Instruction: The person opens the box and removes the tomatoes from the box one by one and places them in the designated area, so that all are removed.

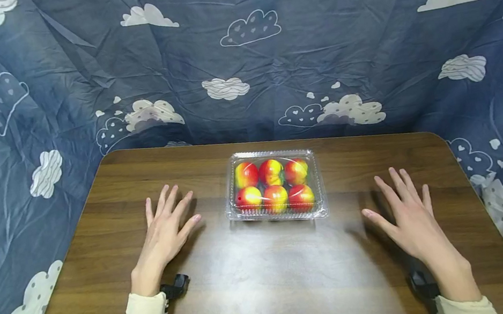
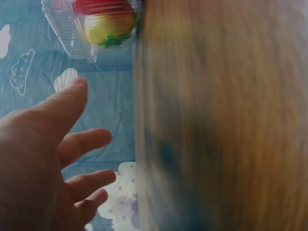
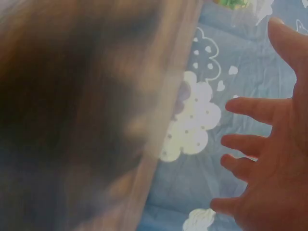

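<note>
A clear plastic clamshell box (image 1: 277, 220) sits near the back middle of the wooden table, its lid down over several red-and-yellow fruits (image 1: 275, 198) that look like peaches or nectarines, set in two rows. To the left of the box, my left hand (image 1: 164, 235) is spread with fingers extended, holding nothing. My right hand (image 1: 412, 220) is farther off on the box's right, fingers apart, also holding nothing. In the left wrist view, one end of the box (image 2: 79, 43) with a fruit (image 2: 109, 28) shows beyond the thumb. Only a corner of it appears in the right wrist view.
The brown wooden table (image 1: 272, 295) has rounded back corners. Behind it and at both sides hangs a blue cloth (image 1: 237, 61) printed with white clouds. A black wrist camera (image 1: 176, 286) is strapped at the left wrist, another (image 1: 424, 283) at the right.
</note>
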`<state>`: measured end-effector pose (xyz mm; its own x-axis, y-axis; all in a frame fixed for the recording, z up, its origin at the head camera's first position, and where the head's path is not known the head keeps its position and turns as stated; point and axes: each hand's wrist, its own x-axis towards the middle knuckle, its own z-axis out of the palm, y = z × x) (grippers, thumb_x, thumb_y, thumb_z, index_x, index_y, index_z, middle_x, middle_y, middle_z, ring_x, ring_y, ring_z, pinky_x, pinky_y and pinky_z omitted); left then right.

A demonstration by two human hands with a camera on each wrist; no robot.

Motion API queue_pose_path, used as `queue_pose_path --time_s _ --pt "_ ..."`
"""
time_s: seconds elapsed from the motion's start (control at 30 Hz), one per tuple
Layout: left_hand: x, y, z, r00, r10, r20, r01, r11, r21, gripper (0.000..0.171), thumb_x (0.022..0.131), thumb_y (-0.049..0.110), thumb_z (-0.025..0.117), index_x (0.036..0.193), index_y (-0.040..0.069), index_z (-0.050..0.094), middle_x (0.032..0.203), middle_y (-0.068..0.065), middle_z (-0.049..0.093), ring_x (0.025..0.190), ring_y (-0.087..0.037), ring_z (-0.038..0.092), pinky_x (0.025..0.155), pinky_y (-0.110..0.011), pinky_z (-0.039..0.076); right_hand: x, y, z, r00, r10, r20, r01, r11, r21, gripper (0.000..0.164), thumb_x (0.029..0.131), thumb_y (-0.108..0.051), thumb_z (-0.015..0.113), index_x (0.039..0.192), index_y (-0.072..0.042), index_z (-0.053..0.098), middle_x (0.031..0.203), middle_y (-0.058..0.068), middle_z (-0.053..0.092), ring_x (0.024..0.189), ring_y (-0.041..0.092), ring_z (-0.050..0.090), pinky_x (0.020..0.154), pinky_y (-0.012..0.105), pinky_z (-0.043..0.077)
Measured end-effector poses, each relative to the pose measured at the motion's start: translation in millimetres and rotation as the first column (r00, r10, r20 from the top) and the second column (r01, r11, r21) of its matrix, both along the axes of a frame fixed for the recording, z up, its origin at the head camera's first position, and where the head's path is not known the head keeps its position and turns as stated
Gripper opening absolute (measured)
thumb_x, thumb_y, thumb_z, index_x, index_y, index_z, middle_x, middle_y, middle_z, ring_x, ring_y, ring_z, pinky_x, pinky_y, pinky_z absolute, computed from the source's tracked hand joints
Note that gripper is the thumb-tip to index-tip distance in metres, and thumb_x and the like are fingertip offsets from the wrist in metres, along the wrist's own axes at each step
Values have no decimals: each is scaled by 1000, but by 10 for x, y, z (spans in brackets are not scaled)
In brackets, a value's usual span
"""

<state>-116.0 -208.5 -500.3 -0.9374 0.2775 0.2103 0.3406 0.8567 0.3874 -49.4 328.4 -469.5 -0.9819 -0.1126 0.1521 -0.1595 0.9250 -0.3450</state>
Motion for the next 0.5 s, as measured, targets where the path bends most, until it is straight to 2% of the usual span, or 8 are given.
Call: queue_pose_path --time_s 0.27,0.37,0.5 --pt "3 62 -111 999 16 -52 -9 989 149 53 98 32 75 143 7 64 153 -24 55 153 -41 36 125 -72 17 -154 -249 91 998 44 -51 -48 997 -66 83 100 -47 69 165 -11 32 171 25 23 162 41 13 124 77 3" --pt "1 120 -149 998 9 -66 6 973 230 50 97 26 76 141 3 65 150 -26 56 150 -43 40 125 -69 21 -208 -338 119 996 56 -63 -61 995 -83 83 100 -46 70 166 -11 31 171 24 25 162 41 15 124 77 5" --pt "11 199 -193 998 7 -59 13 941 338 45 97 19 76 136 -2 66 149 -27 57 149 -44 42 125 -62 29 -285 -478 140 995 73 -66 -79 992 -99 82 102 -45 68 166 -12 29 171 23 26 162 40 16 125 76 6"
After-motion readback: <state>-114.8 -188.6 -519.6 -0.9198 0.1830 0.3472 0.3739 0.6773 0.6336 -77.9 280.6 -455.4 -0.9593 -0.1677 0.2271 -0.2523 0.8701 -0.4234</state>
